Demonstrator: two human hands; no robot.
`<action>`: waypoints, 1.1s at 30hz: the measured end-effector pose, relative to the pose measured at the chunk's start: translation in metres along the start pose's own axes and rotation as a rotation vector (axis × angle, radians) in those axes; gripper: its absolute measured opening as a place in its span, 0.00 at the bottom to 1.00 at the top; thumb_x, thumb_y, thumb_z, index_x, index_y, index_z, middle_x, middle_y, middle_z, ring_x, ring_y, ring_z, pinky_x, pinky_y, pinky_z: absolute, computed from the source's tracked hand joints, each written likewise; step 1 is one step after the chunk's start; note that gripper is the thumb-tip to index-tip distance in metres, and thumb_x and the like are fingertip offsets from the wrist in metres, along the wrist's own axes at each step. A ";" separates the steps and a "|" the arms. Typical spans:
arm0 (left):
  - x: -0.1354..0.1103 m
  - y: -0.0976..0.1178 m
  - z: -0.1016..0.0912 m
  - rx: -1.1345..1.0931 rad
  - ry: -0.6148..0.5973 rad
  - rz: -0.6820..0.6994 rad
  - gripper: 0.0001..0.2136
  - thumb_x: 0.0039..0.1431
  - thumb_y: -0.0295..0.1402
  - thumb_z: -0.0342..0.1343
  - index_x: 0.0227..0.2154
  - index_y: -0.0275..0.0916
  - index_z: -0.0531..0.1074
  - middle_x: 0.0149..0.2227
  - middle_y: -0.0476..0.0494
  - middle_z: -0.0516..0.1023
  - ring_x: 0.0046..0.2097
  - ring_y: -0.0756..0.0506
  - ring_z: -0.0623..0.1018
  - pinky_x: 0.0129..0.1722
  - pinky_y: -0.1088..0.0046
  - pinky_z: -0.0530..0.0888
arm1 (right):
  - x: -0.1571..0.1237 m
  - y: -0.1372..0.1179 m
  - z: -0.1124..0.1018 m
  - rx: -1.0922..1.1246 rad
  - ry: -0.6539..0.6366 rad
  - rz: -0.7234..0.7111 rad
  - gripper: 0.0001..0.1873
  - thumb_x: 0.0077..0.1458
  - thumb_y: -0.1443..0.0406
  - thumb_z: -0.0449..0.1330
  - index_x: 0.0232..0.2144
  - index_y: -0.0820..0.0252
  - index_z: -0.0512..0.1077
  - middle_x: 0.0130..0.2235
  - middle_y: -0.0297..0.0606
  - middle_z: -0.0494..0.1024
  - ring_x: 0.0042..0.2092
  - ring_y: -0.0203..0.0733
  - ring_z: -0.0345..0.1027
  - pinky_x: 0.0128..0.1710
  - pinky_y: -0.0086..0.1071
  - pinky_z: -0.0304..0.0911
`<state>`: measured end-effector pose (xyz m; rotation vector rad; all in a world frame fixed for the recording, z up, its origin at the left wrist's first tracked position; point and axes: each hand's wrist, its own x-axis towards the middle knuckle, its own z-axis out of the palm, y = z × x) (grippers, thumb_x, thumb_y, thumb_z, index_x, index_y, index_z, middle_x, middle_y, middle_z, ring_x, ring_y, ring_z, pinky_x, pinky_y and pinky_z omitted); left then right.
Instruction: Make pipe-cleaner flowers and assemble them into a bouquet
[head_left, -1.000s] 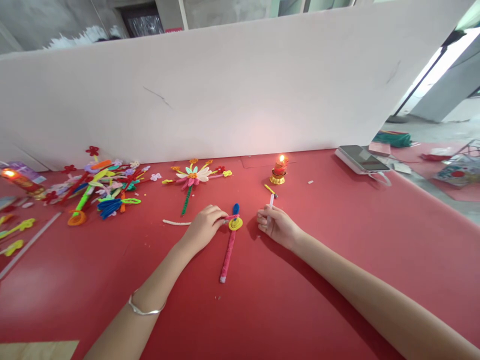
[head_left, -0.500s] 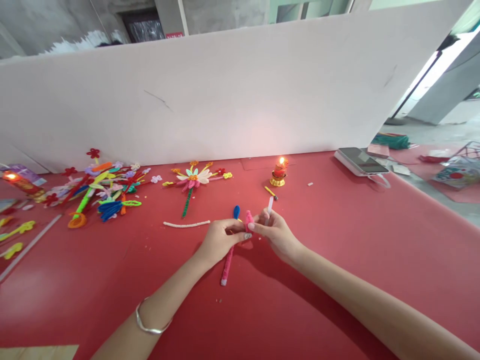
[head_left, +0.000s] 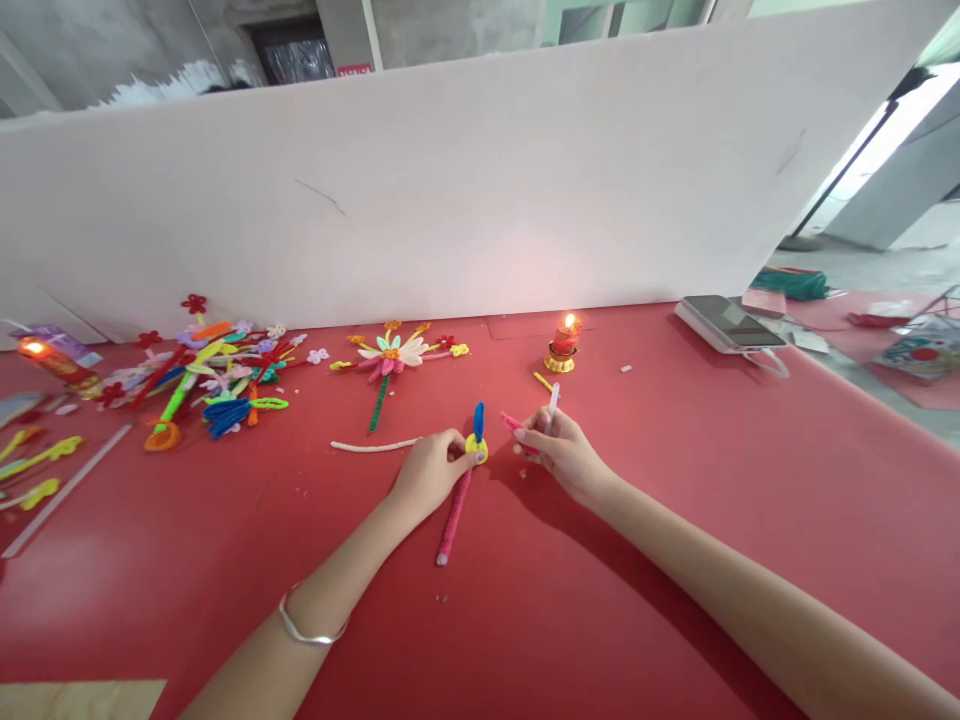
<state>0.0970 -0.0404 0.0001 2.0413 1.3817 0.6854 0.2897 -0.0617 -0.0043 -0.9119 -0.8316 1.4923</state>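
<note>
My left hand (head_left: 433, 470) pinches an unfinished-looking pipe-cleaner flower by its round yellow centre (head_left: 477, 449). One blue petal (head_left: 478, 420) stands up from that centre, and a pink-wrapped stem (head_left: 453, 520) runs down toward me with a pale tip. In my right hand (head_left: 564, 450), a pink pipe-cleaner piece (head_left: 512, 423) sits between thumb and fingertips, its shape partly hidden. The same hand grips a translucent white stick (head_left: 553, 400), which looks like a glue stick, pointing up. A small gap separates the pink piece from the yellow centre.
A lit candle (head_left: 565, 345) in a gold holder burns beyond my right hand, near a short yellow stub (head_left: 542, 383). Behind lie a pipe-cleaner flower (head_left: 390, 355), a cream strip (head_left: 371, 447) and a colourful heap (head_left: 217, 370). A phone (head_left: 726, 322) rests right; a white panel (head_left: 480, 190) rises behind.
My right hand has moved right, carrying the pink piece away from my left hand. My left hand now pinches the yellow centre, which shows more fully. The view has shifted slightly.
</note>
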 end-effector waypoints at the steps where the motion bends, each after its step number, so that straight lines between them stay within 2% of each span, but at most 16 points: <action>1: 0.000 0.001 -0.001 -0.085 -0.013 -0.037 0.14 0.51 0.45 0.56 0.22 0.38 0.67 0.23 0.49 0.71 0.28 0.47 0.71 0.28 0.72 0.64 | 0.000 0.000 0.000 0.003 -0.006 -0.004 0.27 0.35 0.64 0.70 0.24 0.56 0.51 0.26 0.26 0.68 0.26 0.33 0.67 0.24 0.27 0.56; 7: 0.004 0.004 -0.006 -0.623 -0.081 -0.293 0.17 0.43 0.42 0.64 0.29 0.38 0.64 0.24 0.47 0.76 0.25 0.46 0.77 0.20 0.76 0.67 | -0.001 0.001 0.001 -0.052 -0.045 -0.051 0.24 0.39 0.62 0.68 0.23 0.56 0.52 0.25 0.26 0.67 0.24 0.31 0.62 0.24 0.28 0.54; 10: 0.004 0.009 -0.007 -0.786 -0.083 -0.354 0.19 0.42 0.37 0.66 0.36 0.36 0.68 0.30 0.44 0.78 0.28 0.46 0.79 0.26 0.73 0.73 | -0.002 0.002 0.001 -0.130 -0.048 -0.087 0.23 0.41 0.61 0.67 0.23 0.56 0.52 0.23 0.25 0.65 0.22 0.30 0.58 0.23 0.28 0.53; 13: 0.004 0.011 -0.006 -0.888 -0.096 -0.375 0.16 0.43 0.34 0.66 0.36 0.35 0.72 0.32 0.44 0.78 0.31 0.48 0.79 0.34 0.72 0.75 | -0.003 0.001 0.003 -0.185 -0.041 -0.129 0.23 0.42 0.61 0.66 0.23 0.56 0.52 0.23 0.25 0.65 0.21 0.30 0.58 0.23 0.28 0.53; 18: 0.002 0.012 -0.004 -0.947 -0.050 -0.365 0.14 0.41 0.30 0.67 0.33 0.36 0.74 0.30 0.47 0.77 0.34 0.49 0.77 0.37 0.71 0.76 | -0.005 -0.001 0.006 -0.201 -0.061 -0.163 0.22 0.43 0.61 0.65 0.23 0.56 0.51 0.24 0.25 0.65 0.22 0.30 0.59 0.23 0.29 0.56; 23: -0.001 0.018 -0.004 -0.944 -0.093 -0.323 0.15 0.41 0.34 0.66 0.34 0.35 0.75 0.31 0.47 0.77 0.33 0.48 0.78 0.39 0.69 0.76 | -0.007 0.001 0.007 -0.227 -0.072 -0.170 0.22 0.44 0.60 0.65 0.23 0.55 0.51 0.25 0.26 0.65 0.22 0.32 0.61 0.20 0.29 0.58; 28: -0.003 0.022 -0.003 -0.961 -0.087 -0.322 0.15 0.40 0.34 0.66 0.33 0.34 0.75 0.30 0.47 0.77 0.33 0.45 0.79 0.40 0.67 0.76 | -0.007 0.003 0.006 -0.227 -0.042 -0.191 0.22 0.45 0.61 0.64 0.23 0.56 0.51 0.23 0.25 0.64 0.22 0.32 0.62 0.22 0.30 0.59; 33: -0.005 0.023 -0.001 -0.934 -0.110 -0.286 0.14 0.43 0.34 0.65 0.35 0.34 0.75 0.31 0.47 0.77 0.33 0.45 0.79 0.40 0.69 0.76 | -0.008 0.003 0.008 -0.243 -0.043 -0.195 0.22 0.46 0.61 0.64 0.23 0.56 0.50 0.22 0.24 0.64 0.22 0.32 0.63 0.23 0.29 0.57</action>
